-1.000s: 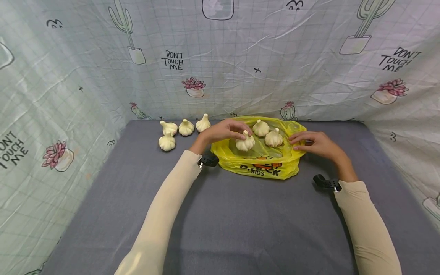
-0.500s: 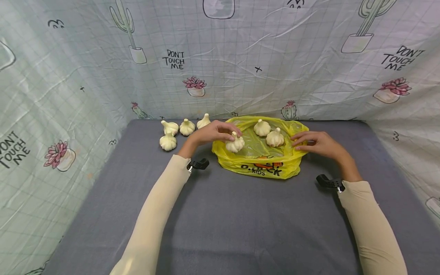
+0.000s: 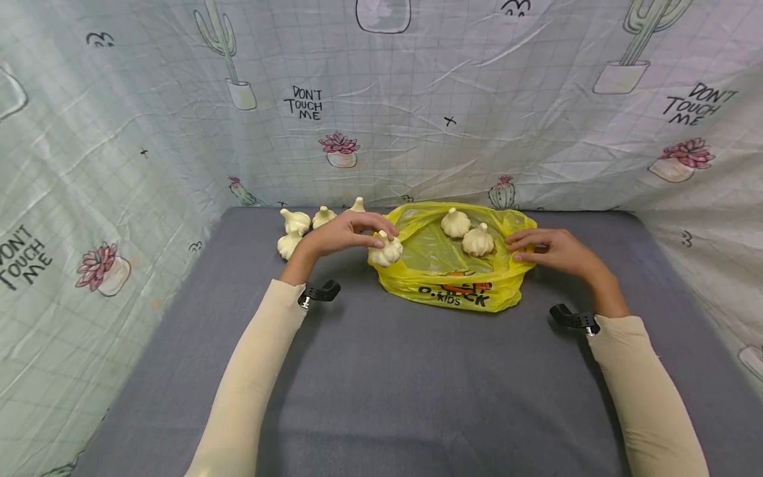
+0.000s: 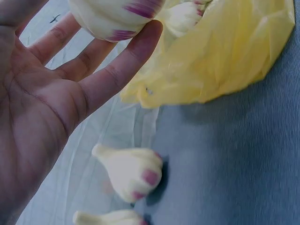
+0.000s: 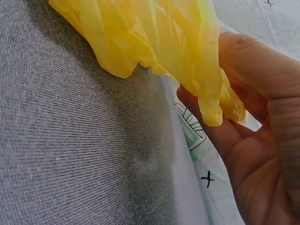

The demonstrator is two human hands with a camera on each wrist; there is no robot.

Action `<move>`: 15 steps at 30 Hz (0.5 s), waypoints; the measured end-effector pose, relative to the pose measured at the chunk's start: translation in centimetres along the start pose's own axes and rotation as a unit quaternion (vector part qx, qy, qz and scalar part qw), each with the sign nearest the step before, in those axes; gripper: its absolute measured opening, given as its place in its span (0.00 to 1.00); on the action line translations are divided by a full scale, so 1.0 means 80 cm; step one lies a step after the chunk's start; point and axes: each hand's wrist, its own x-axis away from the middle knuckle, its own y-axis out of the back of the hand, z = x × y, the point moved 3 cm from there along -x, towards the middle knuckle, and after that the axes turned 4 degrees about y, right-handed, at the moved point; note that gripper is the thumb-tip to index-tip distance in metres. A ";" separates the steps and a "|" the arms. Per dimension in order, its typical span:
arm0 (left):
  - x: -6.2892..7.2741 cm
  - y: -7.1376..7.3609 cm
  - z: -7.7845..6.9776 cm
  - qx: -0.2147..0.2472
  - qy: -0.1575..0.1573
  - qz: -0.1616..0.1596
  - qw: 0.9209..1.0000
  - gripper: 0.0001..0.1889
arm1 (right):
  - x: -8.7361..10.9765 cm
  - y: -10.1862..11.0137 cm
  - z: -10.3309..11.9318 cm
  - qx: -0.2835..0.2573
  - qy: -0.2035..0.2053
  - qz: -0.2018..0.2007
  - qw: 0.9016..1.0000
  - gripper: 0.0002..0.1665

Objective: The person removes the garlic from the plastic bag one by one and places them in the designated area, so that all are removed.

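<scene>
My left hand [image 3: 342, 234] pinches a garlic bulb [image 3: 387, 250] between thumb and fingers, held at the left rim of a yellow plastic bag [image 3: 390, 281]. Purple streaks mark the held bulb [image 4: 117, 18] in the left wrist view. Inside the wide-mouthed bag sit two more bulbs, a rear one [image 3: 456, 223] and a front one [image 3: 478, 241]. My right hand [image 3: 551, 250] grips the bag's right edge; in the right wrist view, the crumpled yellow plastic [image 5: 206, 89] lies between thumb and fingers.
Several garlic bulbs [image 3: 295, 221] stand on the grey tabletop [image 3: 381, 371] left of the bag, partly covered by my left hand. A printed cloth [image 3: 405, 119] rises behind the table and along its sides.
My left hand has moved left with the garlic bulb, from over the bag's opening to its left rim. The right hand stays at the bag's right edge, and both bulbs inside keep their places.
</scene>
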 end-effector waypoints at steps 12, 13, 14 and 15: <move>0.040 0.011 0.005 -0.035 0.021 -0.025 0.999 0.12 | -0.002 -0.002 -0.001 0.004 -0.034 -0.009 0.999 0.11; 0.042 0.013 0.006 -0.037 0.020 -0.027 0.999 0.11 | -0.002 -0.002 -0.002 0.004 -0.037 -0.009 0.999 0.11; 0.045 0.014 0.007 -0.039 0.019 -0.028 0.999 0.11 | -0.003 -0.003 -0.001 0.003 -0.039 -0.010 0.999 0.11; 0.048 0.015 0.008 -0.039 0.017 -0.031 0.999 0.11 | -0.003 -0.003 -0.001 0.001 -0.040 -0.011 0.999 0.11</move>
